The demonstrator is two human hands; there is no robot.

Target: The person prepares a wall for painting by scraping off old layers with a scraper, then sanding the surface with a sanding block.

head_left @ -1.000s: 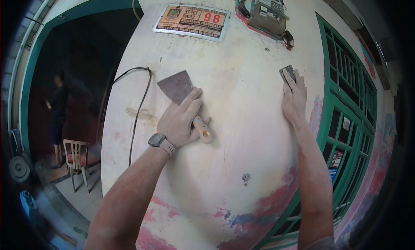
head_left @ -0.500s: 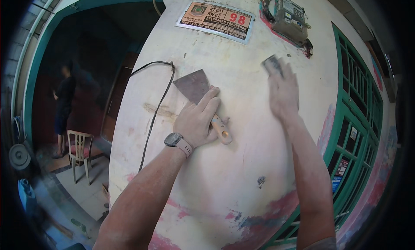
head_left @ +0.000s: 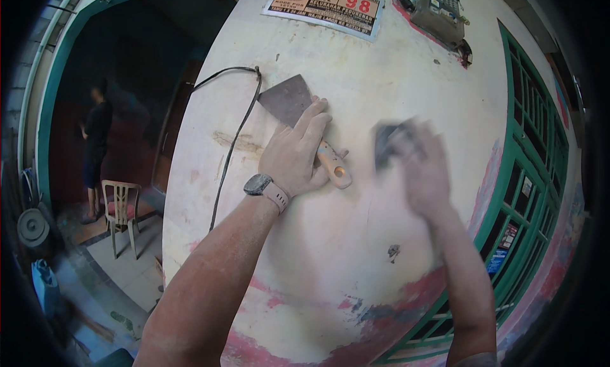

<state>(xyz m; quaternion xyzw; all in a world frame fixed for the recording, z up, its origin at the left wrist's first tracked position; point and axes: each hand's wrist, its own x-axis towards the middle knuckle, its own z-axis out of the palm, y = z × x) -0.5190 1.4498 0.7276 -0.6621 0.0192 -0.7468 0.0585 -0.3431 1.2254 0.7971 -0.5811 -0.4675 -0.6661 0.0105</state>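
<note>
My left hand [head_left: 295, 148] rests against the pale wall [head_left: 337, 240], its fingers closed around a putty knife. The knife's wide dark blade [head_left: 286, 99] points up and left, and its worn wooden handle [head_left: 339, 171] with a hole sticks out below my fingers. Farther right, my right hand [head_left: 429, 176] is smeared by motion. Under its fingers is a dark grey piece of sandpaper [head_left: 385, 145], held flat to the wall. Both hands look dusty.
A black cable [head_left: 236, 138] hangs left of the knife. Above are a printed sign plate [head_left: 324, 10] and an electric meter box [head_left: 438, 14]. Green-framed windows [head_left: 524, 157] stand at right. Through a doorway at left are a person [head_left: 96, 135] and a wooden chair [head_left: 121, 205].
My right hand has swept down and slightly left over the wall with the sandpaper. The left hand keeps its place on the wall with the putty knife. The view has tilted slightly downward.
</note>
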